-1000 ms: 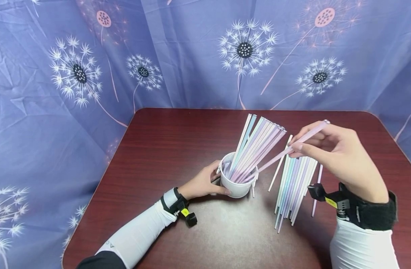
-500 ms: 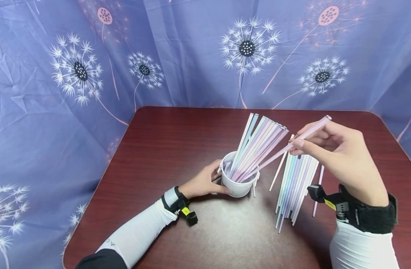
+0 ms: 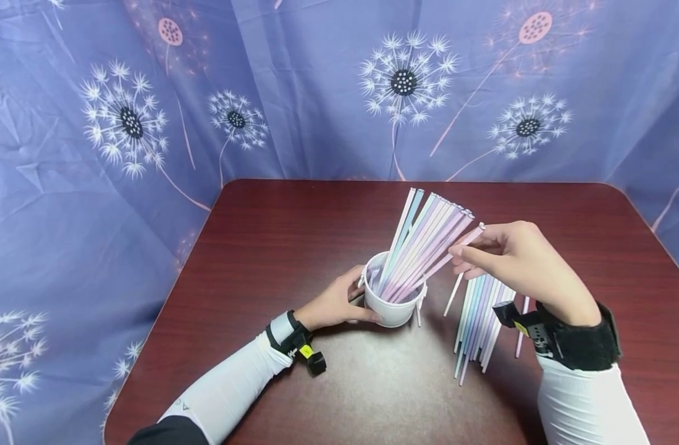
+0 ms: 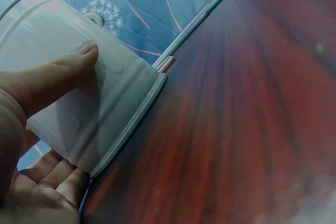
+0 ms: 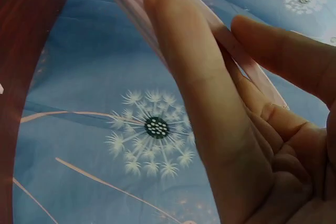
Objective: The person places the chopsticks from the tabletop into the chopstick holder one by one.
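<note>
A white cup stands on the dark red table, and my left hand grips its left side. The left wrist view shows my thumb pressed on the cup's wall. Several pastel straws lean up and to the right out of the cup. My right hand pinches a pink straw that lies against that bundle with its lower end in the cup. In the right wrist view the pink straw runs between my fingers.
A loose pile of pastel straws lies on the table to the right of the cup, under my right wrist. One straw lies just behind the cup. A blue dandelion-print cloth hangs around the table's far and left sides.
My right hand has come down and to the left, and the pink straw has slid deeper into the cup against the bundle. The left hand and cup have not moved.
</note>
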`<act>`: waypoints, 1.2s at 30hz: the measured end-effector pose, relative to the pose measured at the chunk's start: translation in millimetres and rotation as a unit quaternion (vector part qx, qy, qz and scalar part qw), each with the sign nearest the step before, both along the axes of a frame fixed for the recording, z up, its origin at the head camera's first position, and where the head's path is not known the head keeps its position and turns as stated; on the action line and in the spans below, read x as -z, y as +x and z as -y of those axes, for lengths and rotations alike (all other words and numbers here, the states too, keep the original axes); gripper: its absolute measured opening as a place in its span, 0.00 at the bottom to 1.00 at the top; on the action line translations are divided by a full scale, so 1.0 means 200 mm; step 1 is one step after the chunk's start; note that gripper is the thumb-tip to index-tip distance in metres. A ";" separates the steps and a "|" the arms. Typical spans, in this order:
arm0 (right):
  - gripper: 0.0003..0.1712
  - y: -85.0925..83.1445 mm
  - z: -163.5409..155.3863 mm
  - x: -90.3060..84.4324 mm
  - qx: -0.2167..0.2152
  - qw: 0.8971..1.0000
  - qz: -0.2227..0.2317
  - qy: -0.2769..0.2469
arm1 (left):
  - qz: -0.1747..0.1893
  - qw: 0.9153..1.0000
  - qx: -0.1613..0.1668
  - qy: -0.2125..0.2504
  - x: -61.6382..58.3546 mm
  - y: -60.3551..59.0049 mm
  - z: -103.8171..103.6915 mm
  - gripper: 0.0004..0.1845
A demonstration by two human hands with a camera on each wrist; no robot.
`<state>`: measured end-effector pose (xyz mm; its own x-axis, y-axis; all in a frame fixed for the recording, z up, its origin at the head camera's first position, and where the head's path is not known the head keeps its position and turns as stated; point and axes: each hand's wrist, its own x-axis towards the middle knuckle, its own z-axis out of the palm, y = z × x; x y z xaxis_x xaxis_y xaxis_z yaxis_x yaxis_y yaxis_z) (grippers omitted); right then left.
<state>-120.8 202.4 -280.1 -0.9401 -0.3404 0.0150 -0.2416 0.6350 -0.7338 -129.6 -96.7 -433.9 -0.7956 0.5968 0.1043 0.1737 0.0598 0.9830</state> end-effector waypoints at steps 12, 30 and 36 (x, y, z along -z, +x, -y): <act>0.14 -0.06 0.01 0.07 0.001 0.997 -0.068 0.030 | 0.010 1.000 -0.004 -0.006 0.00 0.00 0.00 0.51; 0.21 -0.12 -0.29 0.03 0.092 0.984 -0.083 0.125 | 0.008 1.000 -0.001 0.004 -0.01 0.00 0.00 0.51; 0.27 -0.20 -0.46 0.11 0.163 0.967 -0.061 0.186 | 0.004 1.000 0.000 0.007 0.04 -0.01 0.00 0.52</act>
<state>-160.6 295.3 -302.7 -0.9974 -0.0298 0.0652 -0.0544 0.9068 -0.4180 -132.5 -96.2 -441.0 -0.7967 0.5951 0.1054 0.1649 0.0463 0.9852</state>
